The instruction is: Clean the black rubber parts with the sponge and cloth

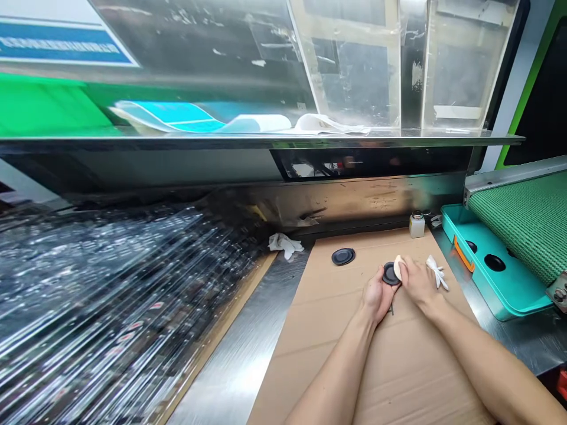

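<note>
Disc [390, 274], round, black, plastic-looking | my left grip [377, 294] cradles its rim | my right grip [417, 281] pinches a cream, round, foam-like pad [397, 268] | likely light, stiff; edge hold suits

Metal workbench [248, 330] with brown cardboard [310, 354] laid on it, below a metal shelf [248, 141] holding curled papers [177, 116]. Behind the shelf stand scuffed, see-through panels [354, 65]. A green conveyor belt [527, 215] runs at right, and bright light glares off the bench.
</note>
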`<act>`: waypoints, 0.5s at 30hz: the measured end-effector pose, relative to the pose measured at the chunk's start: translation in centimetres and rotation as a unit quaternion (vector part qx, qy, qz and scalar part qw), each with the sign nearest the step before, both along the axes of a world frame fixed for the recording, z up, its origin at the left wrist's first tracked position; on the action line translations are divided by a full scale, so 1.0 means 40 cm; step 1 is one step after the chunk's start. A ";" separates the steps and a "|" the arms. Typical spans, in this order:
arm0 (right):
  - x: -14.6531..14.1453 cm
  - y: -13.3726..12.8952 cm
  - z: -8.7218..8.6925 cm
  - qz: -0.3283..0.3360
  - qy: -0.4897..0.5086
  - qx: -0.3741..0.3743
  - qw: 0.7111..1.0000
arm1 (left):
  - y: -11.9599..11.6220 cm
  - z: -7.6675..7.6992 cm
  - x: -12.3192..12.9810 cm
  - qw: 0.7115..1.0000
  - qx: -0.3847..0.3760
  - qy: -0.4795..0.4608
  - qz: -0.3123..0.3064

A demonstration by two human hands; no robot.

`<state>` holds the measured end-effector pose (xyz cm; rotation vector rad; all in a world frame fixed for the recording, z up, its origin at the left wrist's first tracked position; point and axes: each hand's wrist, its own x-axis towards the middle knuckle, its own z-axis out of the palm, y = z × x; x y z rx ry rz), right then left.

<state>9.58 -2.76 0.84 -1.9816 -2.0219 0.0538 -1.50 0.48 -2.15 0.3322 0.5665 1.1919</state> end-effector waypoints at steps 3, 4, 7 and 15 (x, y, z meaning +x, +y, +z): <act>0.002 0.000 -0.005 0.022 -0.001 0.005 1.000 | -0.001 0.002 0.000 1.000 0.000 -0.012 -0.021; 0.005 0.001 -0.004 0.022 -0.002 0.003 1.000 | -0.002 0.003 0.001 1.000 0.000 -0.013 -0.024; 0.016 0.007 0.004 -0.021 -0.008 0.000 1.000 | -0.004 0.002 0.005 1.000 0.002 0.012 0.002; 0.022 0.019 0.015 -0.023 -0.016 0.005 1.000 | -0.004 -0.006 0.010 0.999 0.026 0.035 -0.019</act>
